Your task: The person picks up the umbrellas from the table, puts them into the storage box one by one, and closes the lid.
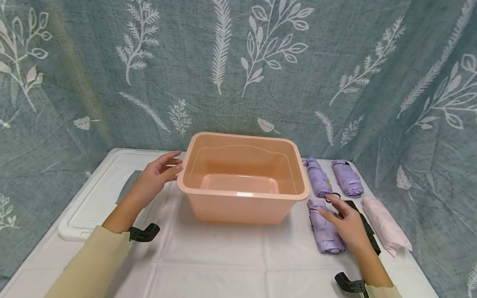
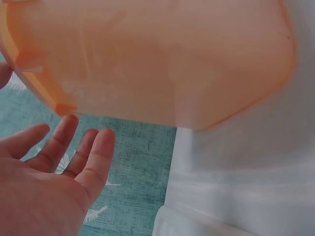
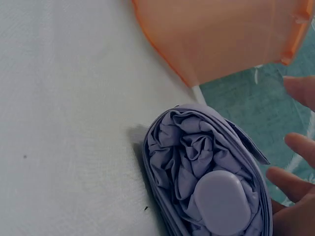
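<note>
A peach plastic bin (image 1: 238, 209) stands upright at the middle of the table. My left hand (image 1: 154, 180) is at its left rim with fingers loosely extended; in the left wrist view the fingertips (image 2: 66, 125) lie close to the rim, and contact is hard to tell. On the right, my right hand (image 1: 346, 223) hovers with spread fingers over a folded purple umbrella (image 1: 322, 231), holding nothing. That umbrella's rolled fabric and pale end cap (image 3: 223, 202) show large in the right wrist view. Partly behind the hand lies a folded black umbrella (image 1: 369, 231).
Two more folded purple umbrellas, one near the bin (image 1: 318, 176) and one farther right (image 1: 347, 178), lie at the back right. A pale pink folded umbrella (image 1: 387, 225) is by the right edge. A white lid (image 1: 83, 198) rests at left; a leaf-patterned curtain (image 1: 193, 62) hangs behind.
</note>
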`<state>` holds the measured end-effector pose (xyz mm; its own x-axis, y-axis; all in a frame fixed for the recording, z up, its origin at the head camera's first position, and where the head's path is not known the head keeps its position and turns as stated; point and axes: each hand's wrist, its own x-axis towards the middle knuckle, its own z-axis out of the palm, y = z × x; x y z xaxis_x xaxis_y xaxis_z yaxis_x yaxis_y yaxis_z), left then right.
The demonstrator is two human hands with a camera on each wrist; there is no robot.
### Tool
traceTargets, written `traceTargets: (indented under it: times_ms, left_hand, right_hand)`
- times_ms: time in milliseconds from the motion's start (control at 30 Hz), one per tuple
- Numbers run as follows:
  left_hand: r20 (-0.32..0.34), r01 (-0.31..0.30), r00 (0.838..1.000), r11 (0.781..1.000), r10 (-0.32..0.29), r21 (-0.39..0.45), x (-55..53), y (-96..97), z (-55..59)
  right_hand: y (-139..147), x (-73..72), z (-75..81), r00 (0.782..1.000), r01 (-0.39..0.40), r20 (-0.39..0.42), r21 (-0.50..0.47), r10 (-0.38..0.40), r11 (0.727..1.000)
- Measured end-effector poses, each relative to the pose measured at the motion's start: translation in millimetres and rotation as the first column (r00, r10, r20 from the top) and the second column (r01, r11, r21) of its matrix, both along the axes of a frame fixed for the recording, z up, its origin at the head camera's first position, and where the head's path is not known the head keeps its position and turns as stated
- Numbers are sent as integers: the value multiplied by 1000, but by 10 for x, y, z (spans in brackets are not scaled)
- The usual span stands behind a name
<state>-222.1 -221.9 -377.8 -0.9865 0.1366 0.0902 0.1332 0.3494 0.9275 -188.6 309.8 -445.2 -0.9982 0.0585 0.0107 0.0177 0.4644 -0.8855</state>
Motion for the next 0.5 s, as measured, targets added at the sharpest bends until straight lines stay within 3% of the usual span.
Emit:
traceTargets:
  times_ms: [500]
  left_hand:
    - [83,116,989,988,-125,101,-89,-34,142]
  right_hand:
    - [49,80,-30,996,-23,88,79,16,997]
